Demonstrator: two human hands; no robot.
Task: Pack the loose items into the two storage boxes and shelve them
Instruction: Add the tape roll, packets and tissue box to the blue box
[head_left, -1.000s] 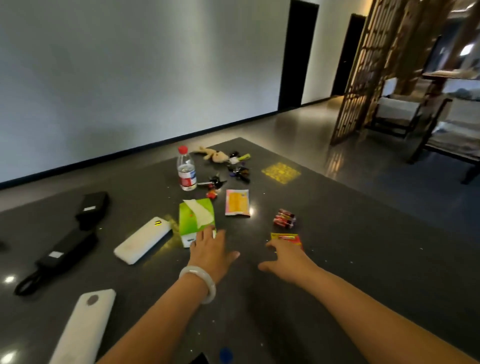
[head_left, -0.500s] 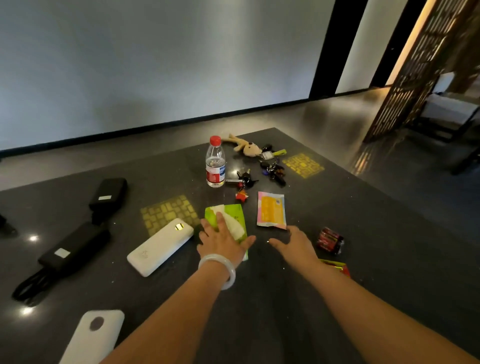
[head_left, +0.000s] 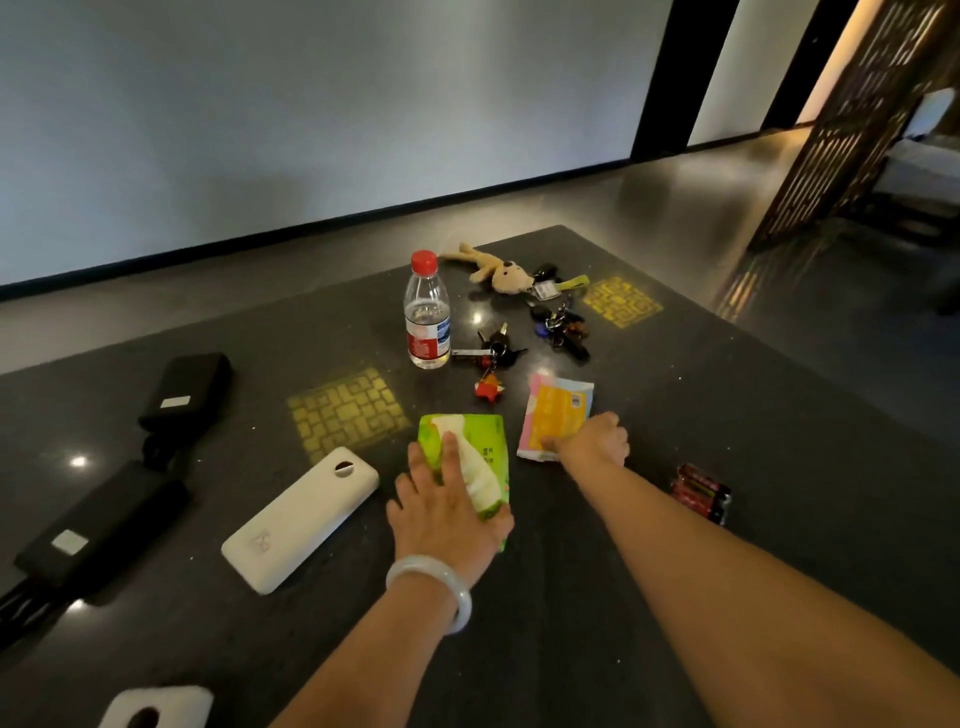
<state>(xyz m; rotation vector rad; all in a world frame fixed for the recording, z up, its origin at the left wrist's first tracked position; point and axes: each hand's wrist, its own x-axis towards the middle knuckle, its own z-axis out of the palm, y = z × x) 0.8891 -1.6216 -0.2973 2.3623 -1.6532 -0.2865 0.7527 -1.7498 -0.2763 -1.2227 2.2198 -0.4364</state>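
Observation:
Loose items lie on a dark stone table (head_left: 649, 519). My left hand (head_left: 447, 512) lies on top of a green tissue pack (head_left: 480, 441), its fingers spread over it and the thumb along the pack's right side. My right hand (head_left: 595, 441) pinches the near edge of a pink and orange packet (head_left: 558, 413), fingers curled. A water bottle (head_left: 427, 312) with a red cap stands behind them. Keys (head_left: 493, 345), a second key bunch (head_left: 563, 325) and a plush toy (head_left: 496, 267) lie further back. No storage box is in view.
A white power bank (head_left: 301, 517) lies left of my left hand, another white device (head_left: 156, 706) at the bottom edge. Two black pouches (head_left: 187, 387) (head_left: 98, 530) sit at the left. Batteries (head_left: 701, 491) lie at the right. The table's far corner ends just behind the toy.
My left hand slid forward onto the green tissue pack. My right hand moved from the batteries up and left to the pink and orange packet. The camera turned left.

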